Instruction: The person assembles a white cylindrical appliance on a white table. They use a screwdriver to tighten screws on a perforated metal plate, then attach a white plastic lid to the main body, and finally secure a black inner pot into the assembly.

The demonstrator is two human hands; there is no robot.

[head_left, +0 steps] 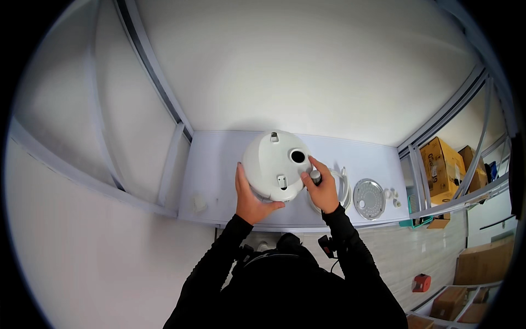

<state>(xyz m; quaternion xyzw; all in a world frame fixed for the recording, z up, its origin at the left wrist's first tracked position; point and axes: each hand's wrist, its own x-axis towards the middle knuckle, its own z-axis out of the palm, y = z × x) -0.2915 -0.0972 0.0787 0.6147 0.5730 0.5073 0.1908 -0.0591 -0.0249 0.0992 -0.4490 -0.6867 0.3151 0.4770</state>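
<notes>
A round white plastic housing (264, 170) is raised above the table, tilted so that a dark round hole and two keyhole-like slots show. Around its left and near edge, my left hand (252, 200) is closed, thumb along the near rim. My right hand (322, 189) grips the right edge with thumb and forefinger. A short grey cylinder (315, 177) shows end-on between that thumb and forefinger; whether it is a loose tool or a fixed part I cannot tell. The housing's far side is hidden.
On the white table (219, 159), a coiled white hose (347, 192) lies beside my right hand. Farther right are a perforated metal disc (369, 198) and several small white parts (393, 195). A teal basket (419, 219) and cardboard boxes (442, 171) stand beyond the frame posts.
</notes>
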